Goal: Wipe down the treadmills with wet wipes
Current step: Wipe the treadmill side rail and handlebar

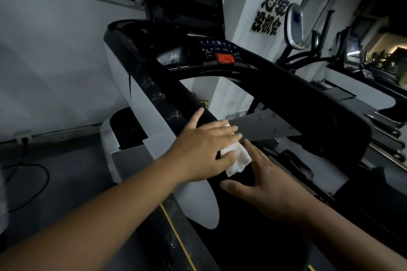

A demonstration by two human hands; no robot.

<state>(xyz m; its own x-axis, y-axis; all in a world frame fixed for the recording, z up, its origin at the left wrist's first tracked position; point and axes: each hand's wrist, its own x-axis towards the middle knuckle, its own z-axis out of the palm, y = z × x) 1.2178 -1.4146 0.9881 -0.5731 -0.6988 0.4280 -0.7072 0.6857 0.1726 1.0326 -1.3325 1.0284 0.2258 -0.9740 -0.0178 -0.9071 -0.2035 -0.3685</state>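
Head view: The left hand (204, 152) lies flat on the wet wipe (239, 164), fingers straight and slightly spread. It presses the wipe onto the treadmill's black handrail (191, 97), which keeps the cloth in full contact. The right hand (271, 191), fingers straight and together, rests against the rail's inner side just beside the wipe, probably steadying it. The console (220, 55) lies beyond.

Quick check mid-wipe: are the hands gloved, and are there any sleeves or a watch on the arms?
No gloves: the left hand and right hand are bare, with no ring, watch or band showing. The left forearm and right forearm are uncovered down to the frame's edge, so no sleeve is in view.
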